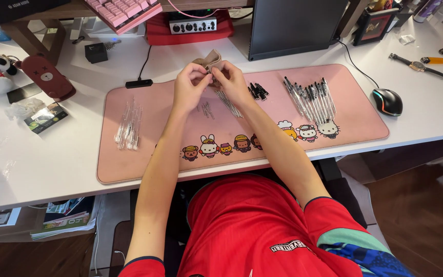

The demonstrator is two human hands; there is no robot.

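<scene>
Above the pink mat [129, 164], both the left hand [189, 88] and right hand [230, 82] pinch a small pen part [212, 75], seemingly black, beside a soft tan pouch [208, 59].

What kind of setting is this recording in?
Most likely a home desk used for small assembly work: a white desk with a pink cartoon mat, a mouse and a pink keyboard. Both hands, left hand and right hand, work over pen parts.
</scene>
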